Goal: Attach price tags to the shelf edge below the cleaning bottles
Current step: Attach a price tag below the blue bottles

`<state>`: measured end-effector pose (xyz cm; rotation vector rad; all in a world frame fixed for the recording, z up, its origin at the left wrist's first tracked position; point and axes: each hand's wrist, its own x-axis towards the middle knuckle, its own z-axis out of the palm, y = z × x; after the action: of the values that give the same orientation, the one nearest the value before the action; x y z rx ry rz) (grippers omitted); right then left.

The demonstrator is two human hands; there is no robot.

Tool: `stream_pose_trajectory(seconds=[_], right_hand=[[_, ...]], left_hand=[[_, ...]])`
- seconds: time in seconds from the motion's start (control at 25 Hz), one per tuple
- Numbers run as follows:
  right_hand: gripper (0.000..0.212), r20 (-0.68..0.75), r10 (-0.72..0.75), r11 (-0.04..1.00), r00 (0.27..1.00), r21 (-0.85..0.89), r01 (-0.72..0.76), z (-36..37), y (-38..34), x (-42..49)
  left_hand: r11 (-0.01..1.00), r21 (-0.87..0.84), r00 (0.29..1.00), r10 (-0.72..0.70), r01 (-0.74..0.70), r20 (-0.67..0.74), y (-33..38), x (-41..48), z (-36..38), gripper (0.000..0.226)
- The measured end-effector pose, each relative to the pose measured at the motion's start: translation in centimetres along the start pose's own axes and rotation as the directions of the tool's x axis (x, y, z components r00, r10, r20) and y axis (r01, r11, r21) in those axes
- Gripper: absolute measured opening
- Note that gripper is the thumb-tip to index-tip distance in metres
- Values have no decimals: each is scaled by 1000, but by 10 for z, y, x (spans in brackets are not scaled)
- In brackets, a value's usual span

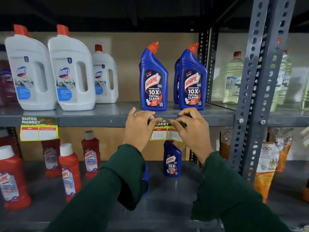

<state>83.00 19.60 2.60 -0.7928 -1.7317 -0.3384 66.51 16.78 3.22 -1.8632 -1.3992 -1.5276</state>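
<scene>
A yellow price tag (163, 135) with handwritten "120" and "100" hangs against the grey shelf edge (100, 121), below two blue Harpic bottles (153, 81). My left hand (139, 128) pinches the tag's top left part. My right hand (192, 129) presses its top right part and also holds a dark marker-like object (183, 125). A second yellow tag (39, 129) is stuck on the shelf edge at the left, under the white Domex bottles (70, 72).
Red bathroom cleaner bottles (68, 171) and one small blue Harpic bottle (172, 160) stand on the lower shelf. A perforated grey upright (260, 91) rises at the right, with clear bottles (232, 77) and orange pouches (265, 168) beyond it.
</scene>
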Motion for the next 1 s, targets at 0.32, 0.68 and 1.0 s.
stream_pose_trajectory(seconds=[0.32,0.68,1.0], right_hand=[[35,0,125,991,992,44,-125,4,-3,8],[51,-53,76,991,996,-105,-81,17,7,4],[22,-15,-47,999,999,-28,47,6,20,3]], left_hand=[[997,-58,997,-55,52,-59,-1,0,10,20],[980,197,991,32,-5,-133,0,-2,24,41],[991,121,996,56,-48,-64,-8,-3,6,21]])
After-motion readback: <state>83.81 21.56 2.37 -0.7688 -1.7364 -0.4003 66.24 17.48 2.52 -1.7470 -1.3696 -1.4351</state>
